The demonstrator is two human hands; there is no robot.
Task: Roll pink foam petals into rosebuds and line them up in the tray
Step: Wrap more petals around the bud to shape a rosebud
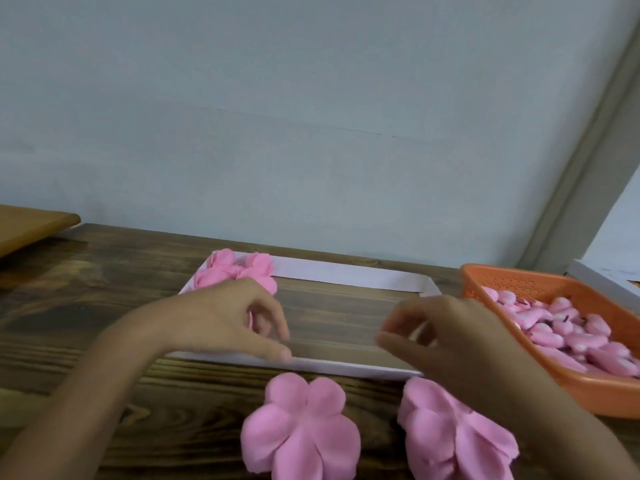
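A white tray [346,276] lies on the dark wooden table. Several pink rosebuds [239,271] sit packed in its far left corner. My left hand [221,320] is over the tray's left part, fingers curled down around a pink rosebud [255,322] that shows only partly under the palm. My right hand [440,336] hovers over the tray's right part, blurred, with fingers loosely curled and nothing in them. Two flat pink foam petal flowers lie in front of the tray, one in the middle [301,424] and one to the right [450,434], the latter partly under my right forearm.
An orange plastic basket [519,282] holding several pink foam pieces [581,336] stands to the right of the tray. A lighter wooden board [31,225] sits at the far left. A pale wall runs right behind the table. A white box edge [602,277] shows behind the basket.
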